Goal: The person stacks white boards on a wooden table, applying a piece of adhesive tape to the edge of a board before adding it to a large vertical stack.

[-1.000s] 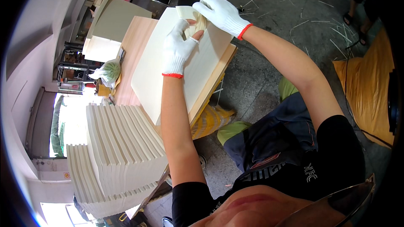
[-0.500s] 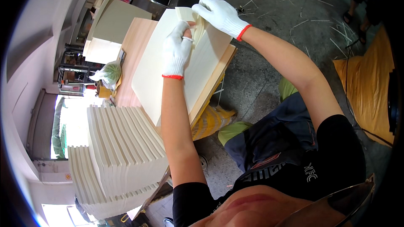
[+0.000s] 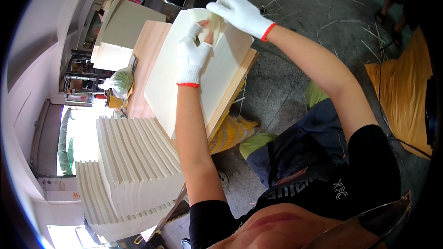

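The step in hand looks like peeling a thin cream strip (image 3: 213, 23) off the far edge of the cream sheet stack (image 3: 203, 71) on the wooden surface (image 3: 146, 59), upper centre. Left hand (image 3: 191, 57) pins the stack, fingers curled at the strip; right hand (image 3: 240, 14) pinches it from above. Next calls for a steady pull.

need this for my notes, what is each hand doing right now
Left hand: closed, pinching the pale strip over the cream sheets.
Right hand: closed, gripping the same strip's upper end.
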The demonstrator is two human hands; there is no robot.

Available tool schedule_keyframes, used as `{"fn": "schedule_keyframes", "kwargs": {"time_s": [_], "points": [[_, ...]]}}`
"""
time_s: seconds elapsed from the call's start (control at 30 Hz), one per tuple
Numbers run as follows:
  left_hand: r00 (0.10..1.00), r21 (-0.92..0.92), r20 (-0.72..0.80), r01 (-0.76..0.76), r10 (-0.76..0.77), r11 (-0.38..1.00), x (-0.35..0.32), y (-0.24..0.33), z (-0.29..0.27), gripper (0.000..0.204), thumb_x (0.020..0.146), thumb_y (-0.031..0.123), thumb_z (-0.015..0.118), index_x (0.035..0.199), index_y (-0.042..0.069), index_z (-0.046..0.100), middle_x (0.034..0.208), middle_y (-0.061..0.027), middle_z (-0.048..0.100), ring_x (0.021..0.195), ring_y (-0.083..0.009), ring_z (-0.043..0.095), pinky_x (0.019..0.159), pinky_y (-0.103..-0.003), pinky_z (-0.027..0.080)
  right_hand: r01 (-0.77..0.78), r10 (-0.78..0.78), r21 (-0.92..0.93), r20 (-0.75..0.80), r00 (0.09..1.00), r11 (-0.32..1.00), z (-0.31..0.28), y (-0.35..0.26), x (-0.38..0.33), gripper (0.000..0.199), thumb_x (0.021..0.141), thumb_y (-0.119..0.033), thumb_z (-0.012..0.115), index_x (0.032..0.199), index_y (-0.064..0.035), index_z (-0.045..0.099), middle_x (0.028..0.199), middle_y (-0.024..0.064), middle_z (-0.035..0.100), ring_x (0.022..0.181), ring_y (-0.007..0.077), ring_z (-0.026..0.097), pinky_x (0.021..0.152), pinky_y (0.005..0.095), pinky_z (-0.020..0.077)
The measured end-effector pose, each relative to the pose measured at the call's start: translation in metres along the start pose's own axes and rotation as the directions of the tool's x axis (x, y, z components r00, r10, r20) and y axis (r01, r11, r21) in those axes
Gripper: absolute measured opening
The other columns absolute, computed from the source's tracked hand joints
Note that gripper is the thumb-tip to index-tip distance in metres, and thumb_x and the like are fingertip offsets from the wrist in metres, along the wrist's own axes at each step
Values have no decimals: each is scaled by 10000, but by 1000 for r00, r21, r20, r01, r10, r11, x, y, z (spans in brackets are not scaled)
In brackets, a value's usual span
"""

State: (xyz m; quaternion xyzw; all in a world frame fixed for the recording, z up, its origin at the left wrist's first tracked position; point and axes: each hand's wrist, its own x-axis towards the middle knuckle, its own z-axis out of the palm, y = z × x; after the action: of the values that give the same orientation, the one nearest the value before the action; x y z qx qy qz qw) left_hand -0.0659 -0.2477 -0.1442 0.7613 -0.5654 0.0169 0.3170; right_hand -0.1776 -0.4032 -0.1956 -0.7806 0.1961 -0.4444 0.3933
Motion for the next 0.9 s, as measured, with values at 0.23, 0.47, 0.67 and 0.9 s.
{"fn": "schedule_keyframes", "kwargs": {"time_s": [0.23,0.47,0.67,0.9], "points": [[992,-25,-125,-30,27,999,-2,2,5,307,962,149,501,1226,160,656,945,-142,673,772,-212,614,751,-332,487,332,-130,-571,365,922,751,-38,2,4,523,932,-615,465,915,-122,639,751,111,665,701,308,665,660,420,517],[999,-65,-23,-37,35,997,1,-7,2,254,968,194,485,1143,146,662,829,-134,651,737,-213,622,727,-350,490,329,-189,-392,354,916,859,-14,-9,23,445,999,-517,432,948,-112,610,830,121,657,802,319,662,708,430,516],[999,-35,5,-35,35,999,2,-4,-1,262,955,199,498,1155,142,658,857,-142,649,736,-208,614,728,-347,485,34,-29,-41,113,993,999,4,0,7,483,987,-505,405,1008,-81,634,912,164,663,888,378,635,780,452,477],[1000,-74,19,27,-25,997,3,-9,6,282,897,219,692,1164,138,652,888,-119,666,725,-174,601,653,-325,463,59,-59,43,-12,998,997,9,5,-3,454,1003,-475,399,1013,-82,627,910,173,652,907,394,617,775,461,469]]}}
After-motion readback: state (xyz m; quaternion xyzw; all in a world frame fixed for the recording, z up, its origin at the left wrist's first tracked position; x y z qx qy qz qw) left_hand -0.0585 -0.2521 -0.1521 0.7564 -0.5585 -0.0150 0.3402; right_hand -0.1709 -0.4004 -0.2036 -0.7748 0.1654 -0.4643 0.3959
